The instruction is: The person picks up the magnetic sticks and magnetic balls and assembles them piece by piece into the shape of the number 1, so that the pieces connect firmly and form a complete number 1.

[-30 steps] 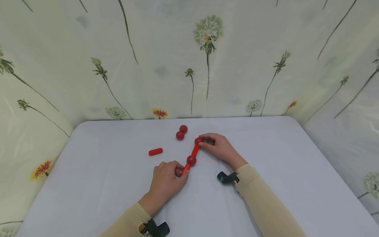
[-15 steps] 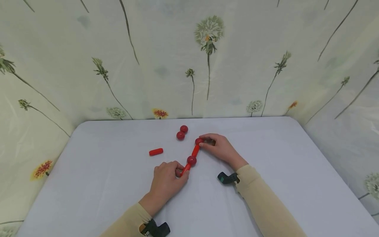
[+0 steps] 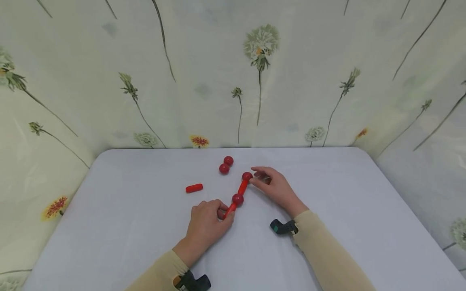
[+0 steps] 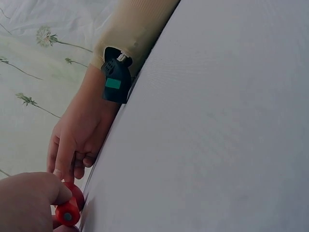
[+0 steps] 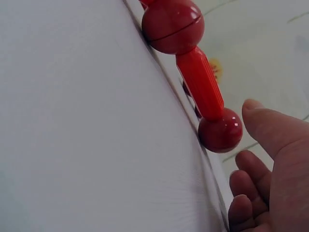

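Two red magnetic building sticks and two red balls form a straight chain on the table. My left hand (image 3: 207, 224) pinches the near stick (image 3: 230, 210) between thumb and fingers; its grey end disc shows in the left wrist view (image 4: 68, 216). Beyond it come the middle ball (image 3: 238, 199), the far stick (image 3: 242, 187) and the far ball (image 3: 247, 176). Just right of that last ball, my right hand (image 3: 276, 188) has its fingers parted and holds nothing. In the right wrist view a gap separates the thumb (image 5: 270, 128) from the far ball (image 5: 220, 130).
A loose red stick (image 3: 194, 188) lies left of the chain. Two more red balls (image 3: 224, 168) sit close together behind it, towards the back edge of the white table (image 3: 327, 182). A flower-printed cloth (image 3: 200, 81) hangs behind and at both sides.
My right hand has let go of the far ball, its fingers spreading and drawing slightly right. The left hand keeps its pinch on the near stick. The head view has shifted slightly.
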The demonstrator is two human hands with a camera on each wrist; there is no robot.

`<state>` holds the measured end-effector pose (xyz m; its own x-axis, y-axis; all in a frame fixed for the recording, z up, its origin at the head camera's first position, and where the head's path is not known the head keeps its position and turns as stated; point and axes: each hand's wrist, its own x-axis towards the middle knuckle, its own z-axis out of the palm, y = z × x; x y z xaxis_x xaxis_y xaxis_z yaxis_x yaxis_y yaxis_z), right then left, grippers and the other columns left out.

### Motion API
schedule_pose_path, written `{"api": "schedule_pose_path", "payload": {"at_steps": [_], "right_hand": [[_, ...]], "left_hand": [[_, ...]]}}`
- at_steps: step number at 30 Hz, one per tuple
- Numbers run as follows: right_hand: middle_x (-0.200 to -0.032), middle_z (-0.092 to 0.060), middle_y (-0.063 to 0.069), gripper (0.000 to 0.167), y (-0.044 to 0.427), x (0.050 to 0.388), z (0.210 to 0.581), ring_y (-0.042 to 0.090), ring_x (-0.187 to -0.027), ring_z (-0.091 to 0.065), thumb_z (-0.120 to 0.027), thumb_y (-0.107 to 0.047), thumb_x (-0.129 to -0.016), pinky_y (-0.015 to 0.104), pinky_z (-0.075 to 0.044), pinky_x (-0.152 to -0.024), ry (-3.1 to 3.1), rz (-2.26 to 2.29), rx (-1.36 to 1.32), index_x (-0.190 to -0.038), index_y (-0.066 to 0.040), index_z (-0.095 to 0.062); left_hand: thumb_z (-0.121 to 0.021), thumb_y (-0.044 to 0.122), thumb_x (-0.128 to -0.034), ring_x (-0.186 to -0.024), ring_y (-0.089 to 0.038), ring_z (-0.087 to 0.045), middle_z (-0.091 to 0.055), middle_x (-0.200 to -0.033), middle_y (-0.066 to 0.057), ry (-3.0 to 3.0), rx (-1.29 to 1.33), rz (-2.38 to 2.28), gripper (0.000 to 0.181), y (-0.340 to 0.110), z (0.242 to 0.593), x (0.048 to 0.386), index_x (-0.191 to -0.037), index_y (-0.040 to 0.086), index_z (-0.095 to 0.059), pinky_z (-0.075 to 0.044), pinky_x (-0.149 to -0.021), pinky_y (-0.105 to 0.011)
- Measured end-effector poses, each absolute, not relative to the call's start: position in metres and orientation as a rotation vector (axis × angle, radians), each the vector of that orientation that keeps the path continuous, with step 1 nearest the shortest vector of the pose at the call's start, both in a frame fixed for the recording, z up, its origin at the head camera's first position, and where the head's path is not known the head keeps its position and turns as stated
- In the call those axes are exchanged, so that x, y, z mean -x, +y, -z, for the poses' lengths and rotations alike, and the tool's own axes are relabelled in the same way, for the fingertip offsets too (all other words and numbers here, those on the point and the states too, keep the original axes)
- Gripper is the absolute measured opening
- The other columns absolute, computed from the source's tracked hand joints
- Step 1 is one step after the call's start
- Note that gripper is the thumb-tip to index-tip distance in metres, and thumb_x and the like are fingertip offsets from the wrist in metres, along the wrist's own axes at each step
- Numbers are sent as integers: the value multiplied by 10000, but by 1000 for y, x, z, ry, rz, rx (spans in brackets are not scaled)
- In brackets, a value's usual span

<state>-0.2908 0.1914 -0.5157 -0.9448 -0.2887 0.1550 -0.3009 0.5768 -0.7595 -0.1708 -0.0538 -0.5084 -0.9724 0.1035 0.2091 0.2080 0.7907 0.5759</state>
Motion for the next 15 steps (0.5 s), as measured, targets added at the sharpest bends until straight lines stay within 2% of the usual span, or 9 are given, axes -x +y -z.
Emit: {"api": "schedule_pose_path", "payload": {"at_steps": [9, 15], "right_hand": [[-997, -630, -71, 454, 188, 266, 513, 159, -885, -592, -699, -560, -856, 364, -525, -782, -2755, -1391, -511, -1214, -283, -666], [-989, -635, -105, 392, 180, 250, 514, 155, -864, -593, -696, -530, -875, 338, -534, -740, -2780, -1384, -605, -1212, -330, -671]], "left_hand": [[-745, 412, -832, -695, -92, -489, -525, -654, 180, -2810, 267, 933, 241, -53, 510, 171, -930, 196, -703, -385, -700, -361], [-750, 424, -825, -696, -90, -491, -538, -658, 177, -2802, 271, 917, 259, -55, 512, 172, -929, 192, -704, -379, -699, -360]]}}
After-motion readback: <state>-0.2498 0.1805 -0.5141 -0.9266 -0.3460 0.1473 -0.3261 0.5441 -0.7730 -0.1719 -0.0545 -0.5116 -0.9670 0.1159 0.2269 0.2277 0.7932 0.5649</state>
